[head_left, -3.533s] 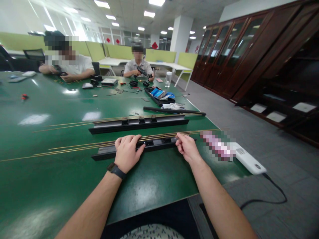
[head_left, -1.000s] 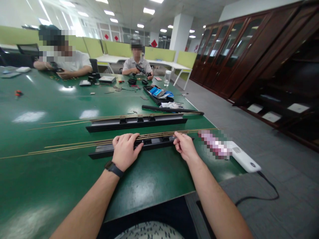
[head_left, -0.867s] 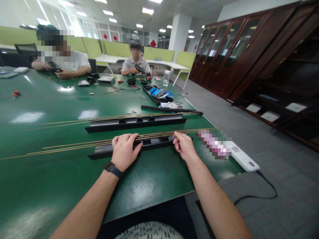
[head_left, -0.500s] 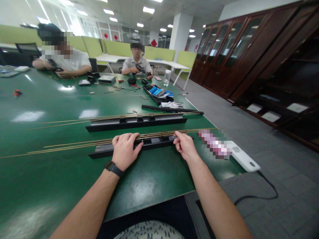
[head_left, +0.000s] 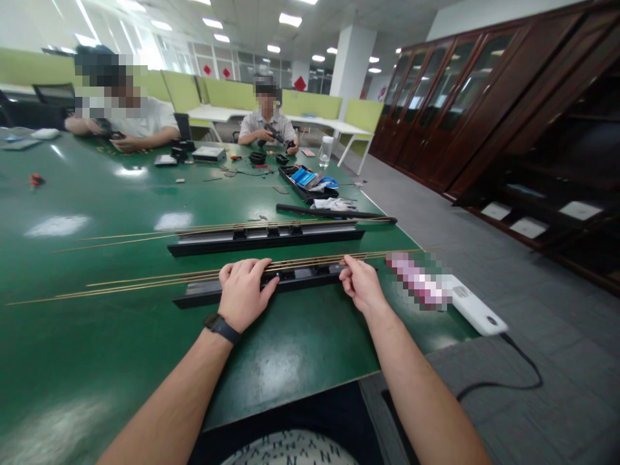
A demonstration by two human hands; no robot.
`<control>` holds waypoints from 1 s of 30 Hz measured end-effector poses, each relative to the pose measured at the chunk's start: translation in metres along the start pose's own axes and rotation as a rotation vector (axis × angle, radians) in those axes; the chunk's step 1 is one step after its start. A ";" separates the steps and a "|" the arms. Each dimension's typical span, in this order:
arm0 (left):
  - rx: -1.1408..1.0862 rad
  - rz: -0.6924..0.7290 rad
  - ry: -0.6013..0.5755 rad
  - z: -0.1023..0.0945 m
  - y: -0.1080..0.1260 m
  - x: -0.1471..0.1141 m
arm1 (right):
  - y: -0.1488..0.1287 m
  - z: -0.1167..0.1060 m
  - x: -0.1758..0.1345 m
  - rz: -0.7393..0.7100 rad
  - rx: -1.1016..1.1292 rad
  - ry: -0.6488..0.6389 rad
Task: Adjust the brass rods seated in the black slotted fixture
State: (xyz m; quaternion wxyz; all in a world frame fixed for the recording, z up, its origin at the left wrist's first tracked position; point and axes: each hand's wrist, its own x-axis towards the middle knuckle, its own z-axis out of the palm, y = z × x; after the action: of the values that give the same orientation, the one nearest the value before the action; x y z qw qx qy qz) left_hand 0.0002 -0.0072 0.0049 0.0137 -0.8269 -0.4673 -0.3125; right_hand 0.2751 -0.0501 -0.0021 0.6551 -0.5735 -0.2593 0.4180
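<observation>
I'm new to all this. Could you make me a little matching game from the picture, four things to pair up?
1. Left hand
2. Right hand
3. Thin rods by the hands
4. White device at the right

A. Golden
B. Has a bare wrist
C. Trails a black cord
D. Has a dark watch at its wrist

Pairs: 1-D, 2-B, 3-A, 4-C

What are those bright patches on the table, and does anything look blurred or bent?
In the head view: glare on the green table, probably from ceiling lights; left hand and right hand fairly clear; far partitions softer; pixel blocks over a pinkish item; wooden cabinet slanting, perhaps lens distortion.
</observation>
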 end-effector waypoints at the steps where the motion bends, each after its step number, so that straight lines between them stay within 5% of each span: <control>1: 0.001 0.000 0.001 0.000 0.000 0.000 | 0.000 0.000 0.000 0.001 -0.012 -0.013; 30: 0.018 0.002 -0.019 -0.001 0.000 0.000 | 0.000 0.001 -0.001 -0.007 -0.021 -0.016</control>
State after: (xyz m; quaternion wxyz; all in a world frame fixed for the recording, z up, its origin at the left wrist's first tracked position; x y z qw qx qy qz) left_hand -0.0005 -0.0078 0.0058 0.0167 -0.8301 -0.4695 -0.3005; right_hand 0.2734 -0.0507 -0.0014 0.6484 -0.5760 -0.2709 0.4176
